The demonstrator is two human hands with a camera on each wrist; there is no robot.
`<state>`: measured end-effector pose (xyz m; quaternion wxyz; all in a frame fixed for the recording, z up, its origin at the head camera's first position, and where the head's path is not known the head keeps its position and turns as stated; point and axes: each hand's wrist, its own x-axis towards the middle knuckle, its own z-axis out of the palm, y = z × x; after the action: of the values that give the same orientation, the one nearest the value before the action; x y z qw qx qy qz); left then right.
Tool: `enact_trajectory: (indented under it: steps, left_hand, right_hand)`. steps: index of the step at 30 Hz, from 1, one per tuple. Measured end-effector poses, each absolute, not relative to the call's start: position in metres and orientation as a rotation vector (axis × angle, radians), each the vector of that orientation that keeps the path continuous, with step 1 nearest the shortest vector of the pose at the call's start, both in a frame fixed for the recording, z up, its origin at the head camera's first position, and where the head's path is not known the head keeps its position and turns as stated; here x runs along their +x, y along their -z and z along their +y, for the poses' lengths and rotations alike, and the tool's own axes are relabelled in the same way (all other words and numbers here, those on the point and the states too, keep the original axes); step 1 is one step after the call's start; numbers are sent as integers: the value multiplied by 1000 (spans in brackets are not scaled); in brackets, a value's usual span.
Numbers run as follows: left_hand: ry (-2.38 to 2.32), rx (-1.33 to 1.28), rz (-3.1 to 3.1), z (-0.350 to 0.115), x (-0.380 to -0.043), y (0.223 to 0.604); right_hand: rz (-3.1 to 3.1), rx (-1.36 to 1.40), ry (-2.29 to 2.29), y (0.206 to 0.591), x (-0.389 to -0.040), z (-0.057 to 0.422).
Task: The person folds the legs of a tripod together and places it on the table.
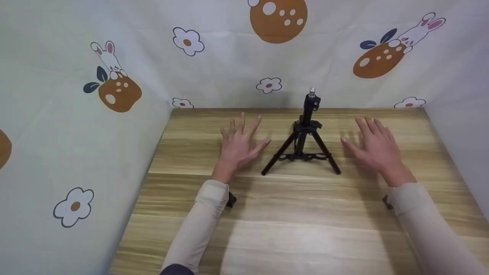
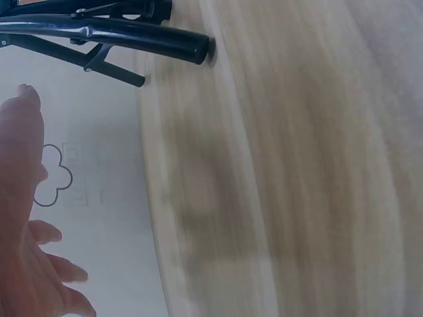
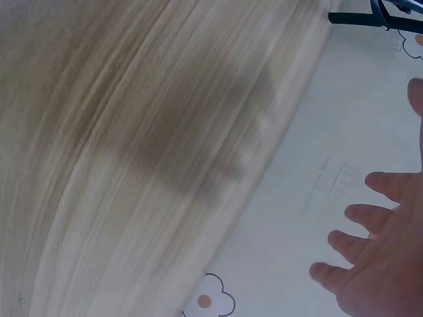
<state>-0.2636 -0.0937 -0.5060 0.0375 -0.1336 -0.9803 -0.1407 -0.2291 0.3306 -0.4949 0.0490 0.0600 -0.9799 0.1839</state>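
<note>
A pale cloth point(image 1: 221, 76) with bunnies point(image 1: 109, 61) and flowers point(image 1: 269, 85) hangs behind the wooden worktop point(image 1: 298, 221). A black tripod point(image 1: 304, 129) stands near the worktop's back edge — about halfway between its left and right edges — with its legs point(image 1: 326, 152) apart. The left hand point(image 1: 238, 147) is left of it, fingers spread wide, holding nothing. The right hand point(image 1: 378, 147) is right of it, fingers stretched out, holding nothing. A silver tip point(image 1: 312, 91) tops the tripod.

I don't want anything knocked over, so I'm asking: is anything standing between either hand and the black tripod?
Nothing visible is. The left hand and right hand flank the black tripod, fingers apart from it, with wood-grain tabletop showing in both gaps.
</note>
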Motion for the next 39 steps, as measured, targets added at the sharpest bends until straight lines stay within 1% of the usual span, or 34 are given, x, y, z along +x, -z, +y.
enact_trajectory:
  steps: [4,17,28,39]
  left_hand:
    - [482,-465,-2966,-94,-262,508]
    - [655,-691,-2799,-90,-252,504]
    - [755,-839,-2741,-83,-244,501]
    - [832,-943,-2601,-77,-240,506]
  right_hand:
    - [-2888,221,-582,493,-228,326]
    - [-2703,201,-683,479,-225,308]
    - [-2495,302,-724,477,-224,300]
    - [-2394,390,-797,474,-222,292]
